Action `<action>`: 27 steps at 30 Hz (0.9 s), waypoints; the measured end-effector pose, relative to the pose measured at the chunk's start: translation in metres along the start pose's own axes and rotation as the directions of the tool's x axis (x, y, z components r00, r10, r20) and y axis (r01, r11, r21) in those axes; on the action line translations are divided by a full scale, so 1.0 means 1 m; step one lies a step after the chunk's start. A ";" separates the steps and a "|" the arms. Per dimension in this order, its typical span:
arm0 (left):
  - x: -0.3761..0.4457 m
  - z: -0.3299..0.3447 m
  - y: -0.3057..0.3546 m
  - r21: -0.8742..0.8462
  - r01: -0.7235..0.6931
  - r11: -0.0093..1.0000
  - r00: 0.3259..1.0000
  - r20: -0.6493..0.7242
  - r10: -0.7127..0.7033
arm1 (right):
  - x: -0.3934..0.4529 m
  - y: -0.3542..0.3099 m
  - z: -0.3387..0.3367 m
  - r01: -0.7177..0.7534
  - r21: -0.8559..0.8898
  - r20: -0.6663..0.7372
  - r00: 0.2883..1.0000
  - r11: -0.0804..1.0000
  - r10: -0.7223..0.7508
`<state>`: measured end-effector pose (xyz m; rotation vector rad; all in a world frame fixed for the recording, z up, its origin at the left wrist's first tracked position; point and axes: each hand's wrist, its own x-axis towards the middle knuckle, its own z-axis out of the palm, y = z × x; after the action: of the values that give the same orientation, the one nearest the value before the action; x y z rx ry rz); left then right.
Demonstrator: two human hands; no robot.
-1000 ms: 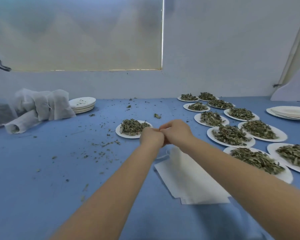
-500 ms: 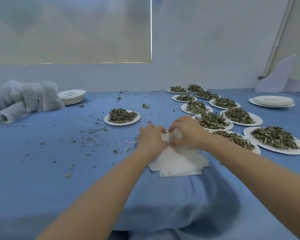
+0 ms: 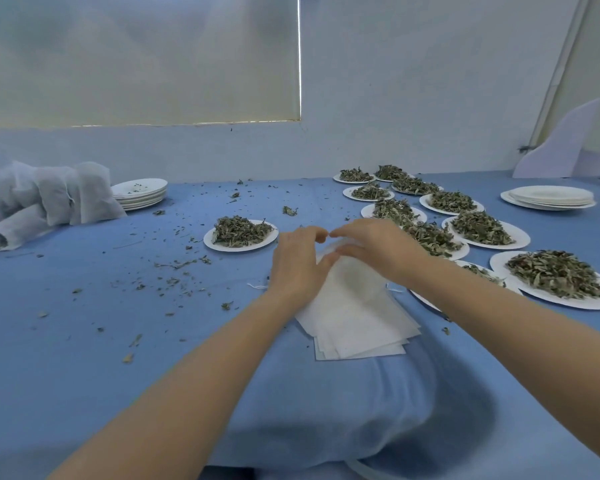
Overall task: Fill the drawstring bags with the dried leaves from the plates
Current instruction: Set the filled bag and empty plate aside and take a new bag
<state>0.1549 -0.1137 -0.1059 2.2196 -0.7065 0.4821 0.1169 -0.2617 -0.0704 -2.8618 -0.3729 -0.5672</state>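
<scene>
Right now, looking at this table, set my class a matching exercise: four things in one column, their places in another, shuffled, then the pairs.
Things
1. stack of flat white bags
2. filled bags
3. lone plate of leaves
4. clean stack of plates

Places
A. far right of the table
B. far left
C. under both hands
D. just beyond the left hand

Pairs: 1-C, 2-B, 3-D, 4-A
</scene>
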 end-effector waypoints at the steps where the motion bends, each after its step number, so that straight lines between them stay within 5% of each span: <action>1: 0.003 -0.003 0.001 -0.032 0.008 0.999 1.000 -0.014 -0.008 | 0.002 0.000 -0.002 -0.005 0.042 -0.083 0.997 0.999 0.009; 4: 0.013 -0.012 0.002 -0.167 0.068 0.984 0.996 -0.045 -0.076 | 0.011 -0.003 -0.006 -0.051 0.269 -0.254 0.960 0.962 0.121; 7: 0.019 -0.020 -0.002 -0.264 0.146 0.953 0.988 -0.008 -0.153 | 0.019 -0.006 -0.007 -0.183 0.490 -0.147 0.947 0.852 0.287; 12: 0.008 -0.005 -0.019 -0.074 0.109 0.991 0.982 0.160 -0.097 | 0.012 0.017 -0.006 -0.219 -0.023 0.231 0.948 0.975 0.218; 17: 0.010 0.005 -0.011 0.051 0.104 0.993 0.989 0.095 -0.109 | 0.005 0.020 -0.002 -0.160 0.240 -0.074 0.980 0.958 0.182; 20: 0.018 -0.004 -0.001 -0.056 0.087 0.995 0.996 0.011 -0.086 | 0.015 0.014 -0.006 -0.173 0.369 -0.091 0.971 0.913 0.220; 23: 0.029 -0.023 0.005 -0.195 0.138 0.971 0.988 -0.047 -0.150 | 0.027 0.007 -0.011 -0.216 0.618 -0.102 0.931 0.756 0.350; 27: 0.041 -0.045 0.002 -0.305 0.260 0.916 0.961 -0.016 -0.278 | 0.041 -0.002 -0.010 -0.145 0.674 -0.207 0.904 0.724 0.373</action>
<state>0.1801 -0.0948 -0.0534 1.9654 -0.4020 0.2783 0.1501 -0.2540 -0.0447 -2.0467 -0.0664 -0.6830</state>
